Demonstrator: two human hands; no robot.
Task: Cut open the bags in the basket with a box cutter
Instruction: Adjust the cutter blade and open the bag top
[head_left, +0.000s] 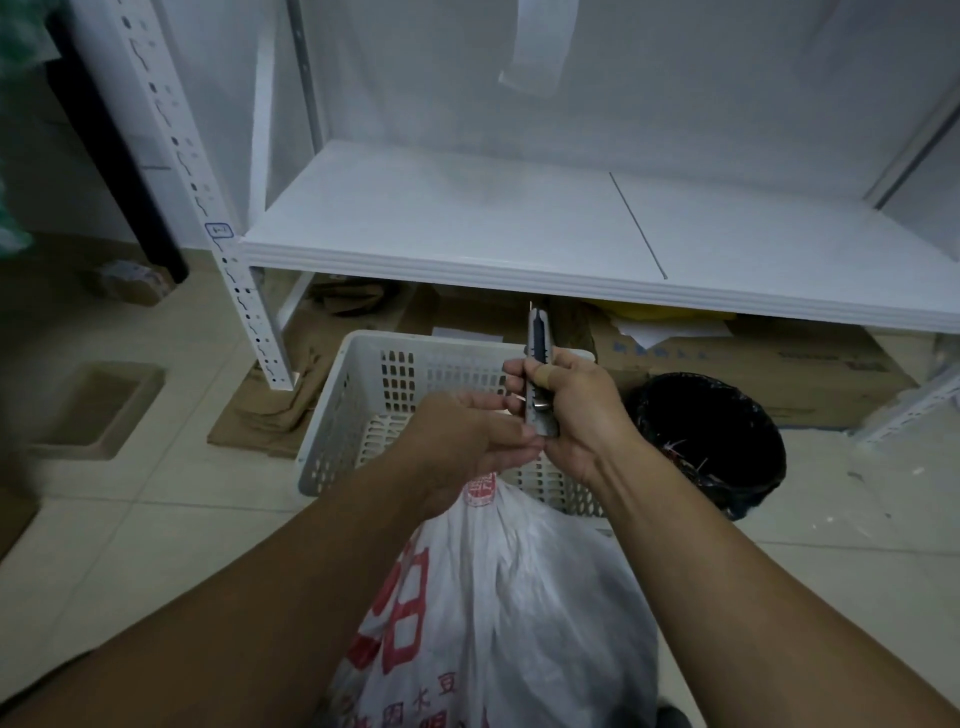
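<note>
One shelf unit (467, 228), one printed white bag (519, 597) at 6 o'clock, one lattice basket (363, 395), one lined bin (727, 431), one box cutter (537, 353). The left hand (467, 441) grips the bag's neck; the right hand (576, 410) clasps the cutter, blade toward 12 o'clock.

Head-worn camera, forward and down, close.

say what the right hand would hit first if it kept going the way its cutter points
Probably the front edge of the white shelf: the box cutter in the right hand points up and away, blade tip just below that edge. Depth is unclear; it might pass under it instead.
</note>
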